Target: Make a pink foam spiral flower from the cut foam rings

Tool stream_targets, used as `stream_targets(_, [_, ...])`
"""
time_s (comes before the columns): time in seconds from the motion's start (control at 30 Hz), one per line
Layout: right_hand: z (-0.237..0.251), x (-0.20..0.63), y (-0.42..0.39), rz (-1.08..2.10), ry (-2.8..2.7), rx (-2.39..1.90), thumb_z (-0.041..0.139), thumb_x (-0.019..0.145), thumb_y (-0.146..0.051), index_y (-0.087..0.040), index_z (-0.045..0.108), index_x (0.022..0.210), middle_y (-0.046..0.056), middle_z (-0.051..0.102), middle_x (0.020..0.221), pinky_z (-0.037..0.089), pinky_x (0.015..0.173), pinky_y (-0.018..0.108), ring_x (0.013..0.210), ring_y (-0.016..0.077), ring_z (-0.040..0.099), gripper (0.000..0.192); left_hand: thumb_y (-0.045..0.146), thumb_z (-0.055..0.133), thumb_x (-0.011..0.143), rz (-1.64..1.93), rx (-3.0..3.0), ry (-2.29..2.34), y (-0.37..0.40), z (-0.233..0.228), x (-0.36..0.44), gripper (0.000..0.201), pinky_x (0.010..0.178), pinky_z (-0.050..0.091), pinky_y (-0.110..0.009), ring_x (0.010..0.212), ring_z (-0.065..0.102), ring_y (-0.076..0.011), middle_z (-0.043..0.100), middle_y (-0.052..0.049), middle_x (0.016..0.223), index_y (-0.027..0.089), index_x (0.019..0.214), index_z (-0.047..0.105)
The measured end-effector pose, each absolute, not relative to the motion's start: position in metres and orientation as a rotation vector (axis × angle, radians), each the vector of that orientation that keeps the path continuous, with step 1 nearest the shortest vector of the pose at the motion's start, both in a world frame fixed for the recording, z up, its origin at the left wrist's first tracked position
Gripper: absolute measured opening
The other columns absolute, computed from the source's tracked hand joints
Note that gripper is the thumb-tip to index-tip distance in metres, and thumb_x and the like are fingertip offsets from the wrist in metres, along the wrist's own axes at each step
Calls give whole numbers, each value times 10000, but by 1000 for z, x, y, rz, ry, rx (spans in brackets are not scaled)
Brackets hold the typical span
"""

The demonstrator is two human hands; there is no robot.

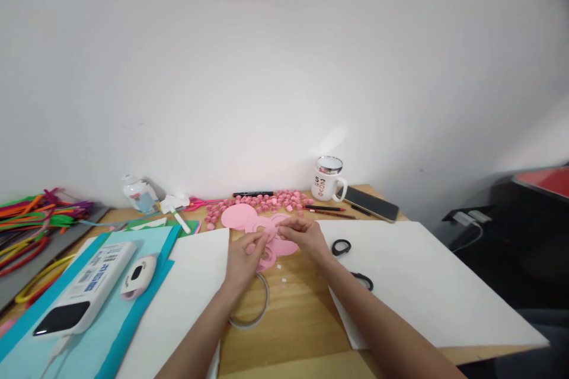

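My left hand (243, 257) is closed in a pinch over the pink paper pieces, with a curled pink paper strip (269, 257) at its fingertips. Just to its right, my right hand (306, 237) is also pinched, its fingertips at the upper part of the same pink paper. Exactly where each grip lies on the strip is hard to see. Flat pink paper discs (239, 216) and cut rings lie under and behind both hands. Beyond them spreads a heap of small pink rolled pieces (262, 202). A roll of tape (265, 302) lies below my left hand.
White sheets (427, 284) flank the wooden table (284, 331). Black-handled scissors (341, 247) lie partly under my right forearm. A mug (326, 180) and phone (371, 204) stand behind. At left are a power bank (89, 284), a white bottle (140, 194) and coloured pipe cleaners (40, 219).
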State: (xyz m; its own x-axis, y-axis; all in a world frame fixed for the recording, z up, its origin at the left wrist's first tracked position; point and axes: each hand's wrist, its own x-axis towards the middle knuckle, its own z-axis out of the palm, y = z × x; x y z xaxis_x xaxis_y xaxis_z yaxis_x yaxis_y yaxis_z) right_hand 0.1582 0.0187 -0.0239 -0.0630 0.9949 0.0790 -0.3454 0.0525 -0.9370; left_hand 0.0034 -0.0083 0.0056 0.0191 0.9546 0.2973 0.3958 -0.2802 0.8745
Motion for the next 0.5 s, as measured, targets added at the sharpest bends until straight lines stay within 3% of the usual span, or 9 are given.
stream_targets(0.27, [-13,157,12,1311,-1074,-902,746,541,-312,-162,651,612,-4,636,575,491,599,257,542,104,568,191,327,549,736,1236,1787,1390,-8,4,2,210,584,476,-234,534,608,-150,647,12,510,167,736,684])
stream_targets(0.5, [-19,157,15,1323,-1086,-899,729,563,-354,-179,695,742,23,678,695,508,735,332,660,154,620,252,327,542,742,1246,1722,1376,-9,7,3,214,563,477,-228,503,592,-142,638,16,499,162,747,678])
